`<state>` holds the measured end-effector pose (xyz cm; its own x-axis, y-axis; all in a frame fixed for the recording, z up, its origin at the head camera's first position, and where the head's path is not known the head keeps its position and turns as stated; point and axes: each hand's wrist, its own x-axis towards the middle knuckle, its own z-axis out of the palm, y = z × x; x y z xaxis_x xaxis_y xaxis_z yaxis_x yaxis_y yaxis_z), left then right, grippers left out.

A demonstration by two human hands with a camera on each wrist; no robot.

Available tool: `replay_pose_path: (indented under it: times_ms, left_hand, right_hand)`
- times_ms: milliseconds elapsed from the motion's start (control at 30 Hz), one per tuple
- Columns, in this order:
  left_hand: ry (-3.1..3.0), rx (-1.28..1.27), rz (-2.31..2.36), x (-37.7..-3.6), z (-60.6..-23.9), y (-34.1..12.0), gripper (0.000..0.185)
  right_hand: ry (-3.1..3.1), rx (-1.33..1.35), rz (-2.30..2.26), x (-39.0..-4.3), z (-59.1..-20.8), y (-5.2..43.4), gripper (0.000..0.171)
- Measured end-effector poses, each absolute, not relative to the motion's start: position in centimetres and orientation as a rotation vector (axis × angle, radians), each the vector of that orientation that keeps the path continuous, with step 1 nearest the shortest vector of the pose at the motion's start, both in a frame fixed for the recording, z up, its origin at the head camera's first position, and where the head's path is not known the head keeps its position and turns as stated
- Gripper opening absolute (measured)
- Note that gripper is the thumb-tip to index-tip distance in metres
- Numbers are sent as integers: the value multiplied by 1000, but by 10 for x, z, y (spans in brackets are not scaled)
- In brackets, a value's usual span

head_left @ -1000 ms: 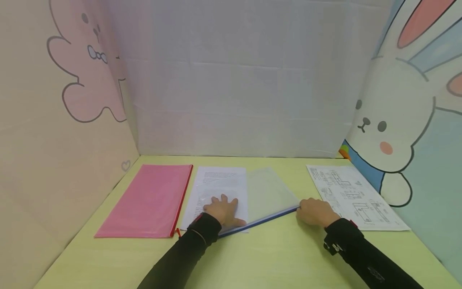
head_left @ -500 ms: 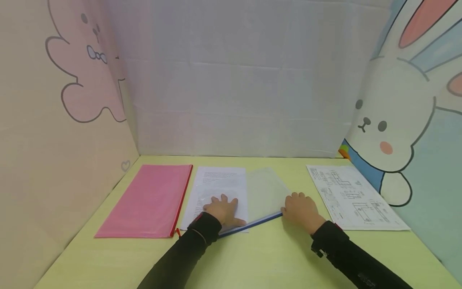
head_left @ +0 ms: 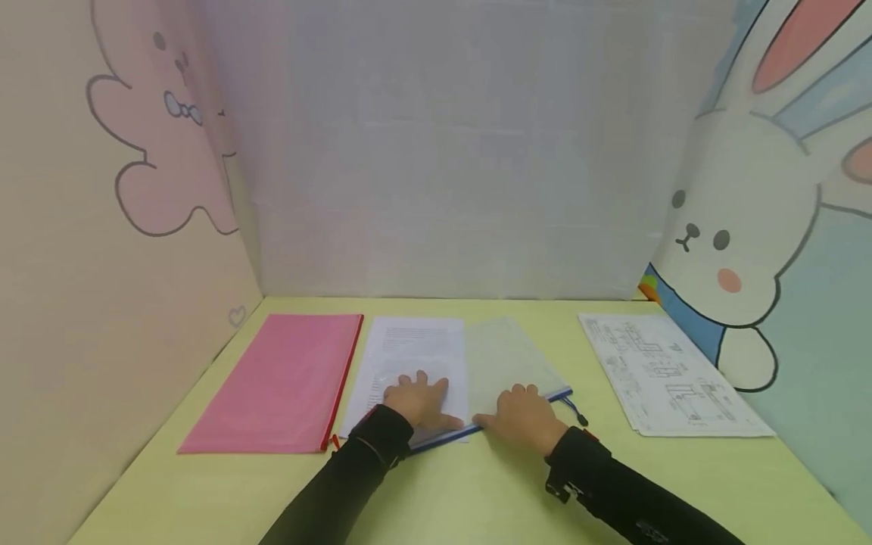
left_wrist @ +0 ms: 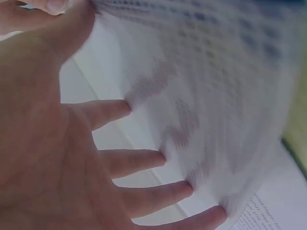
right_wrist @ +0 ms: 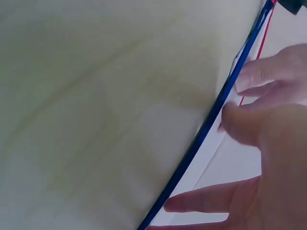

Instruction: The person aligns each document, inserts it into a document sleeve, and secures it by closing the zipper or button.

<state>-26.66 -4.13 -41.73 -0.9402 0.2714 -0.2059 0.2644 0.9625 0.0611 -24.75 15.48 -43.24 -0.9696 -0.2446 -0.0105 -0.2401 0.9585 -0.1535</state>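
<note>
A translucent zip document pouch (head_left: 507, 352), with a mesh texture in the left wrist view, lies slanted and partly over a printed sheet (head_left: 422, 333). My left hand (head_left: 417, 401) presses on it with fingers spread, and the fingertips (left_wrist: 180, 189) meet the film in the left wrist view. Along the pouch's near side runs a blue zip edge (right_wrist: 206, 124). My right hand (head_left: 524, 420) rests on that edge with fingers extended, its thumb pointing toward the left hand. Beyond the right hand, a dark zip pull (head_left: 579, 418) hangs on a cord from the edge's right end.
To the left lies a pink zip pouch (head_left: 279, 386) with a red zip edge. A stack of sheets with technical drawings (head_left: 674, 375) lies at the right. White and cartoon-printed cloths (head_left: 450, 151) stand around the back and sides of the pale yellow table (head_left: 477, 499).
My right hand has slid left along the blue zip edge toward the left hand. The edge's right end and the dark pull now show. The left hand has stayed in place.
</note>
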Motion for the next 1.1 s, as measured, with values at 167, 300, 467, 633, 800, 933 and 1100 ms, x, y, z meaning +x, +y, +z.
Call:
replay_pose_path:
  times_ms: [167,300,467,633,800,933,1100]
  left_hand:
    - [2938,542,37,-268,-423,-42,67]
    - [2933,622,44,-262,-415,-43,68]
    - [2827,672,107,-259,-411,-43,79]
    - [2748,707,167,-252,-412,-34,78]
    - [2760,680,140,-246,-416,-25,80]
    - [2780,671,121,-244,-417,-22,81]
    - [2791,667,106,-243,-416,-22,81]
  right_hand:
    - [3061,-368,-250,-256,-434,170,78]
    - [3042,-446,-197,-268,-433,182,70]
    - [3011,-517,-127,-285,-430,194,41]
    - [2974,-519,-154,-296,-427,201,32]
    - [2952,-542,-187,-300,-429,202,47]
    - [2937,-518,-223,-302,-432,202,55]
    - [2950,-520,-243,-302,-431,204,49]
